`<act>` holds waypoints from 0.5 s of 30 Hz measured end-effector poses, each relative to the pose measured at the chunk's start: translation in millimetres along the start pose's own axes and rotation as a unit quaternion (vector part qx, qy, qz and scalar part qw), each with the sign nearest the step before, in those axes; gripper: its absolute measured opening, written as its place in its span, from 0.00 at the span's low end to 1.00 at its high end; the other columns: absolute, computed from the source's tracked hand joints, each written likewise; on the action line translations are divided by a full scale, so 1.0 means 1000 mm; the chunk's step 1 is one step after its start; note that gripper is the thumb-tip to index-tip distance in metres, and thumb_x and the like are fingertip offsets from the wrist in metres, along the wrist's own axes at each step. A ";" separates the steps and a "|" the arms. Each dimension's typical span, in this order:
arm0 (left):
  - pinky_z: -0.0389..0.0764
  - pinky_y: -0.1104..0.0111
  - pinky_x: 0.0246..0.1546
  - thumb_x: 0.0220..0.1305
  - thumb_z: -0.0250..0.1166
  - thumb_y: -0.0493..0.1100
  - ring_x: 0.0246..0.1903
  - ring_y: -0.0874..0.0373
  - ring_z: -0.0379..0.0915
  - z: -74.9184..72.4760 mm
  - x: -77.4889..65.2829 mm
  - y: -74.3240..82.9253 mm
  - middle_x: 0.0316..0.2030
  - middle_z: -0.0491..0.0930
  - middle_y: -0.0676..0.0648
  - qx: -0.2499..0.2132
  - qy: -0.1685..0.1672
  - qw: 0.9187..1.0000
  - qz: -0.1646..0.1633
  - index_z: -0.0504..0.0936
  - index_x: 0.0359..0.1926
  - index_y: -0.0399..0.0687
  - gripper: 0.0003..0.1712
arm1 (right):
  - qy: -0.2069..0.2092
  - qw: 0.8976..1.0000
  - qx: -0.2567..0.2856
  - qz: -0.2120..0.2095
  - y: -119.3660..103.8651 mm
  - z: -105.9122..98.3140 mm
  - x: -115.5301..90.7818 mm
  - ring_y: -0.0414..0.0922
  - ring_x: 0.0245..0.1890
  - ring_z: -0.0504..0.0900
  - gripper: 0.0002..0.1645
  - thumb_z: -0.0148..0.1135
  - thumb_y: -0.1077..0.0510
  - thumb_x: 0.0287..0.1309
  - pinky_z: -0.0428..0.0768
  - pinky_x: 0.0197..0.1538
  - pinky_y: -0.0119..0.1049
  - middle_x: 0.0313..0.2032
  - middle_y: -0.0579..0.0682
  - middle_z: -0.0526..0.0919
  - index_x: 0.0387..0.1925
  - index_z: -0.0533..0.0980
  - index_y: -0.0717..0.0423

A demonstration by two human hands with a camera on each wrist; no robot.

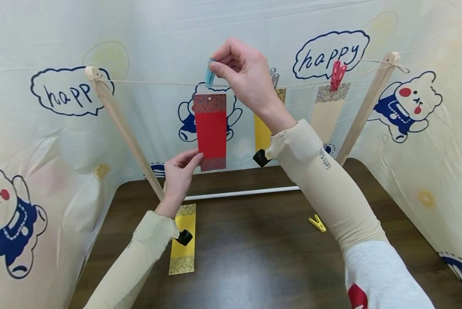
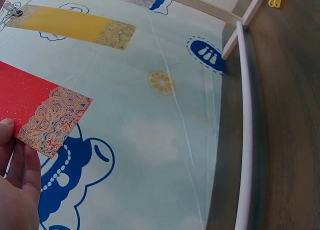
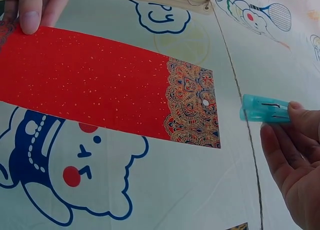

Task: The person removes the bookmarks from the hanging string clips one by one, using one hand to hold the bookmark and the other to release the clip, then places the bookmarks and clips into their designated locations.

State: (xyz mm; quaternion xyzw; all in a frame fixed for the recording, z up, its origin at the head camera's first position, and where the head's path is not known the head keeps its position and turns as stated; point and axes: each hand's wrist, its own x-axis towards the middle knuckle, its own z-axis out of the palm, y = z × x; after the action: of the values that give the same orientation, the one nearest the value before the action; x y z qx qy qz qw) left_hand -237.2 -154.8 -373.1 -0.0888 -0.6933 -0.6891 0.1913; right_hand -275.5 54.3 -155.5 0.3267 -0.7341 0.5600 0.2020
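Note:
My left hand (image 1: 180,174) pinches the lower left edge of a red paper card (image 1: 211,133) with patterned bands and a small hole near its top. The card hangs upright just below the string (image 1: 149,82), its top edge apart from it. Above the card, my right hand (image 1: 248,73) pinches a light blue clothespin (image 1: 209,74) between thumb and fingers. In the right wrist view the clothespin's tip (image 3: 247,107) meets the string; whether it bites on the string I cannot tell.
A grey clothespin (image 1: 274,77) holds a yellow card (image 1: 262,133) on the string; a red clothespin (image 1: 336,76) holds a beige card (image 1: 327,116). Wooden posts (image 1: 128,137) carry the string above a white bar (image 1: 246,192). On the table lie another yellow card (image 1: 184,253) and a yellow clothespin (image 1: 317,223).

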 end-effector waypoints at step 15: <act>0.85 0.72 0.45 0.70 0.71 0.42 0.39 0.59 0.84 -0.004 -0.004 -0.001 0.41 0.90 0.55 0.004 -0.001 1.000 0.007 0.89 0.52 0.39 0.15 | 0.002 1.000 -0.009 0.005 -0.003 -0.006 -0.005 0.47 0.43 0.85 0.07 0.66 0.63 0.69 0.81 0.55 0.32 0.44 0.54 0.88 0.46 0.81 0.62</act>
State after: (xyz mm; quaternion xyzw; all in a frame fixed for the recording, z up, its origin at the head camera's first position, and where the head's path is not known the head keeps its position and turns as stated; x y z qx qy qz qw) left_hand -233.9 -157.8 -375.7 -0.0935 -0.6958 -0.6845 0.1964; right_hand -270.5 60.5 -154.9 0.3197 -0.7404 0.5552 0.2035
